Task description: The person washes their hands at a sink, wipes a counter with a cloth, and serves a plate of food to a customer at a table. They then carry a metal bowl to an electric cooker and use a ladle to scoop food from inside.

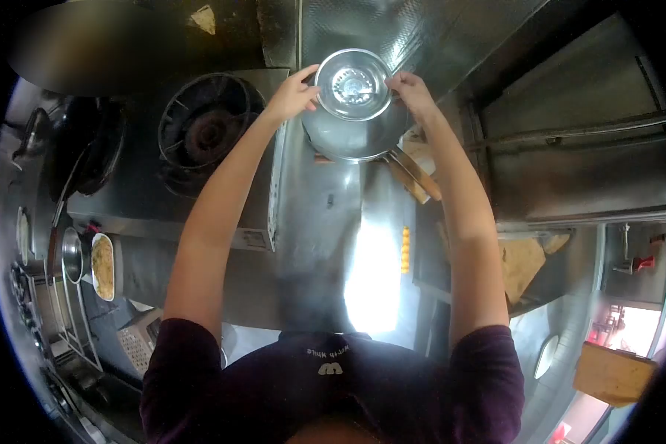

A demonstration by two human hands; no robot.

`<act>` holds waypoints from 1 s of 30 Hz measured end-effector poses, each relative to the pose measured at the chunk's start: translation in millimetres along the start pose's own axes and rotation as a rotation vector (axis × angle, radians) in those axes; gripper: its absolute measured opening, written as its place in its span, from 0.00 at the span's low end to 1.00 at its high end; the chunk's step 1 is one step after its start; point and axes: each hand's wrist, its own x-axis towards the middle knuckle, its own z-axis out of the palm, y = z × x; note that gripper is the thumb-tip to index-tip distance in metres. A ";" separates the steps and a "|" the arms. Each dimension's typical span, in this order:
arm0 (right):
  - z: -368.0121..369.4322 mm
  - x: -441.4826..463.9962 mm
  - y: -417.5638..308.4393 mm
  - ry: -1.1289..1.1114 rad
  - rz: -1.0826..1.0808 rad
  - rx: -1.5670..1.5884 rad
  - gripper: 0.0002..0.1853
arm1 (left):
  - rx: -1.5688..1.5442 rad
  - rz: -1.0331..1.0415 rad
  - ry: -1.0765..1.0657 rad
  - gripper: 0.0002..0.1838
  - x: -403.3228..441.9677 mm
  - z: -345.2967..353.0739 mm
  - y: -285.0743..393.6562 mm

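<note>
A shiny round metal bowl (pixel 354 87) is held between my two hands at the far end of the steel counter. My left hand (pixel 293 96) grips its left rim, thumb and fingers closed on the edge. On the opposite side, my right hand (pixel 412 92) pinches the right rim. Directly under the bowl is a wider grey metal basin (pixel 351 139), partly covered by it. I cannot tell whether the two touch. Wooden handles or boards (pixel 416 177) lie against the basin's lower right, near my right forearm.
A gas burner (pixel 209 129) with a round wok ring stands left of the counter (pixel 314 222), and a dark wok (pixel 89 148) is beyond it. A white tray of yellowish food (pixel 103 266) sits at lower left. A yellow strip (pixel 405 250) lies on the counter's right.
</note>
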 end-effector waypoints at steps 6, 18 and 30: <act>4.8 -6.9 -1.5 0.208 -0.085 -0.616 0.13 | 0.076 0.054 0.285 0.14 -4.6 17.3 -47.8; 8.9 -60.1 12.2 0.066 0.499 -0.039 0.14 | -0.504 -0.563 -0.118 0.21 -19.7 47.4 -22.7; 15.7 -204.0 12.1 -0.047 0.447 0.169 0.13 | 0.338 -0.392 -0.042 0.11 17.7 8.8 21.5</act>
